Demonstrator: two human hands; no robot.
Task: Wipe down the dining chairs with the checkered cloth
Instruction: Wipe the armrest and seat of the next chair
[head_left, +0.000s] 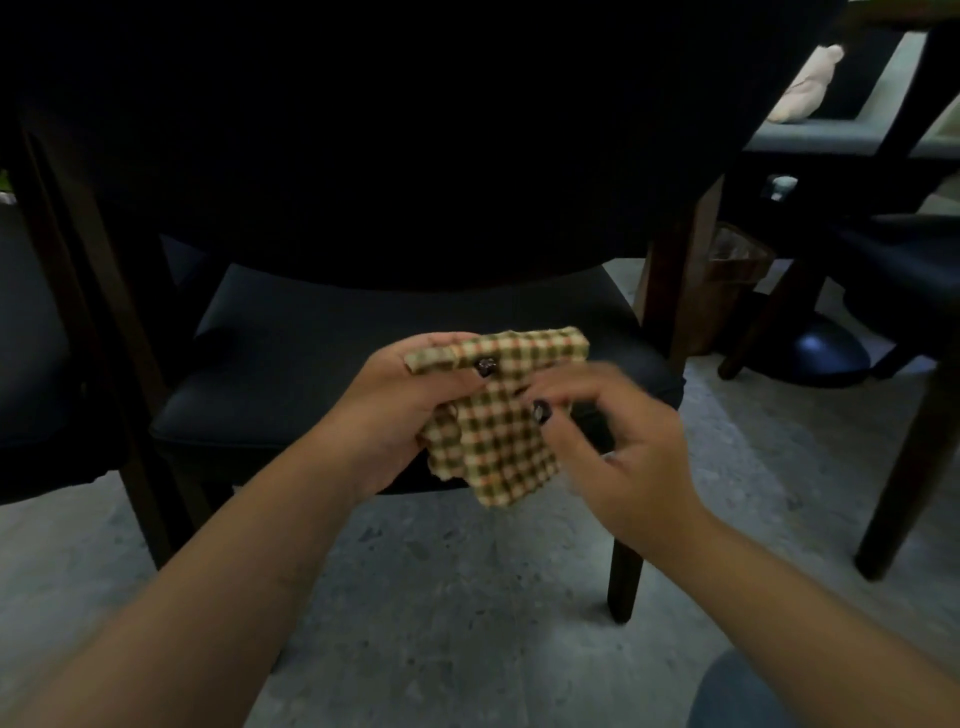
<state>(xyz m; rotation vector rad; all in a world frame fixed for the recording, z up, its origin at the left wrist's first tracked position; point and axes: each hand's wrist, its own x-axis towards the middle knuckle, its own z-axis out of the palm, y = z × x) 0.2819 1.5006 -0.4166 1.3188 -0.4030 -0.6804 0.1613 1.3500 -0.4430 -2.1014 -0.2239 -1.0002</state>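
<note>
The checkered cloth (498, 415), partly folded, was held up in front of the dark chair (363, 332), above the front edge of its seat and clear of the cushion. It was gripped by the left hand (400, 410), whose thumb was pressed across the folded top edge while the curled fingers were hidden behind the fabric. The cloth's right side was pinched by the right hand (618, 447), thumb on the front; its fingers were blurred, so their exact lie could not be told. A second chair (31, 332) was seen just beside the first on the left, and a wastebasket (727, 280) stood behind on the speckled floor (467, 597).
</note>
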